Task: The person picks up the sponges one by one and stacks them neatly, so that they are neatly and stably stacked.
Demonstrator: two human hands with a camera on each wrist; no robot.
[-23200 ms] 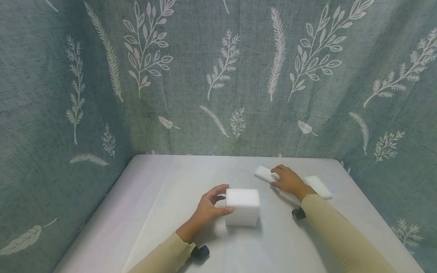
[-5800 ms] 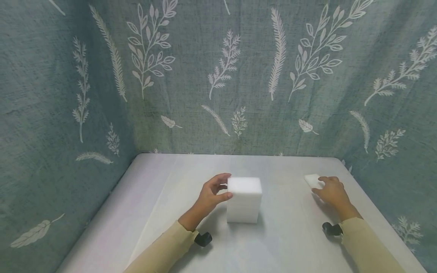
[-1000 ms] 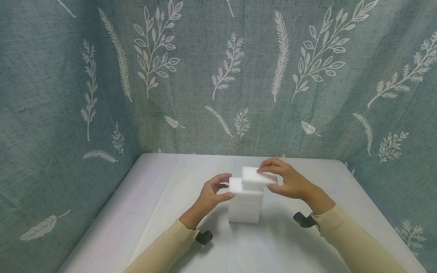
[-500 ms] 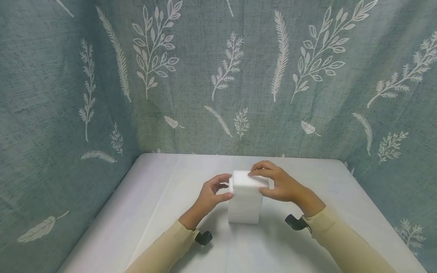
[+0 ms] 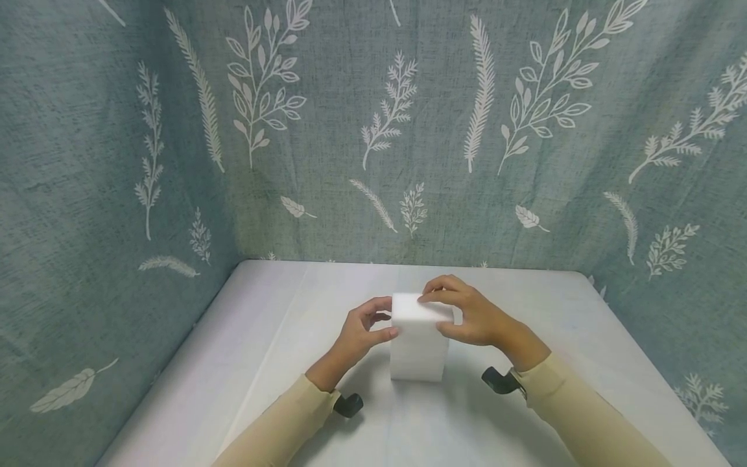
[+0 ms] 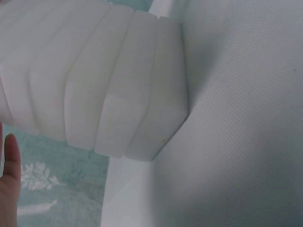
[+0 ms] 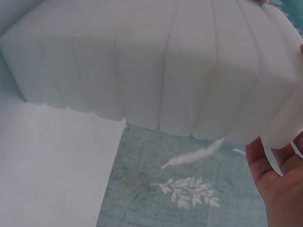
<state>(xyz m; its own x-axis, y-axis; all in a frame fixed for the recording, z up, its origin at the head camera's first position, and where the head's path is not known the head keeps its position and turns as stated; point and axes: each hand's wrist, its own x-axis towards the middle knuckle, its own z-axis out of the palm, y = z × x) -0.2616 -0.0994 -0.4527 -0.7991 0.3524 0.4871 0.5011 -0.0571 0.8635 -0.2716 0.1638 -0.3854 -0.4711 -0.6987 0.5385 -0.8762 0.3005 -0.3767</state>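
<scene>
A neat upright stack of white foam sponges (image 5: 417,353) stands near the middle of the table, its layers plain in both wrist views. My left hand (image 5: 362,332) holds the upper left side of the stack, thumb at the front and fingers toward the back. On top lies one more white sponge (image 5: 407,306), lined up closely with those below. My right hand (image 5: 480,316) grips this sponge from the right, thumb on its near side and fingertips on its top. In the right wrist view, fingers (image 7: 266,177) reach along the top layer's edge.
The white table (image 5: 280,363) runs back to a green-grey leaf-patterned curtain (image 5: 327,130), which also hangs at both sides. A dark wrist camera (image 5: 349,406) sits on the left wrist and another dark camera (image 5: 499,381) on the right.
The right hand has brought the last loose sponge from the table's right side and slid it leftward over the stack until it lines up. The stack is taller; the left hand stays beside it.
</scene>
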